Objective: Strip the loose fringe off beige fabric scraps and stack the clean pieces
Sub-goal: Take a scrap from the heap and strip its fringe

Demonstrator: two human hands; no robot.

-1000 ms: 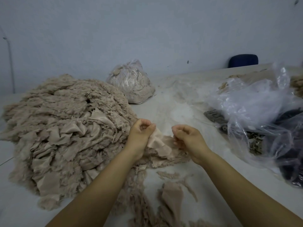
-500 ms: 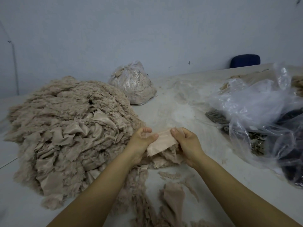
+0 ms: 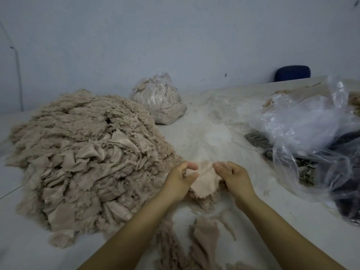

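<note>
One scrap is held between both hands, just right of the pile. Left hand and right hand: fingers clamped on its edges. Pile is judged largely unprocessed; loose fringe is seen near; no clean stack can be identified.

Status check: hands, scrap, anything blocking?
Left hand and right hand both pinching one beige scrap between them. Big scrap pile just left. Loose fringe on table below. Nothing blocking.
</note>
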